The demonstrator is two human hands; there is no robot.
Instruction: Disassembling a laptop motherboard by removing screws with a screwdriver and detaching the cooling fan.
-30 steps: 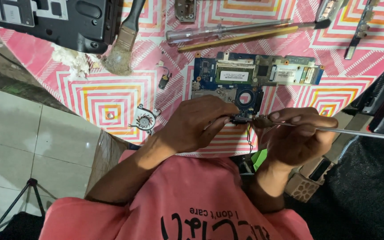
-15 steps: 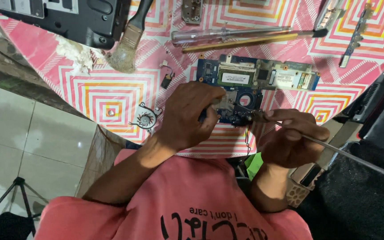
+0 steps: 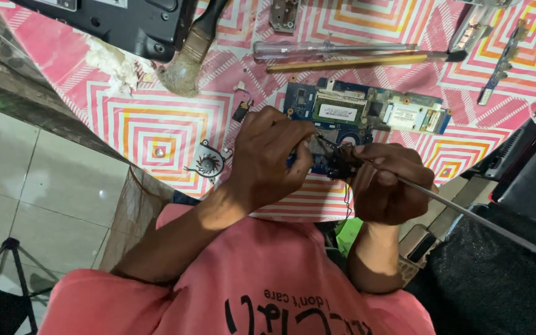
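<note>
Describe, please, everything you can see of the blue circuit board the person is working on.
The blue circuit board lies flat on the pink patterned cloth, long side across the view. It looks like a bare laptop board: dark chips, a white-labelled module near its middle, a pale metal-framed part at its right end. Its near left portion is hidden under the left hand, which rests on it; the right hand, holding a thin rod, meets its near edge.

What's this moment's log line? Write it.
left hand: on blue circuit board | right hand: gripping thin metal rod, tip at board
</note>
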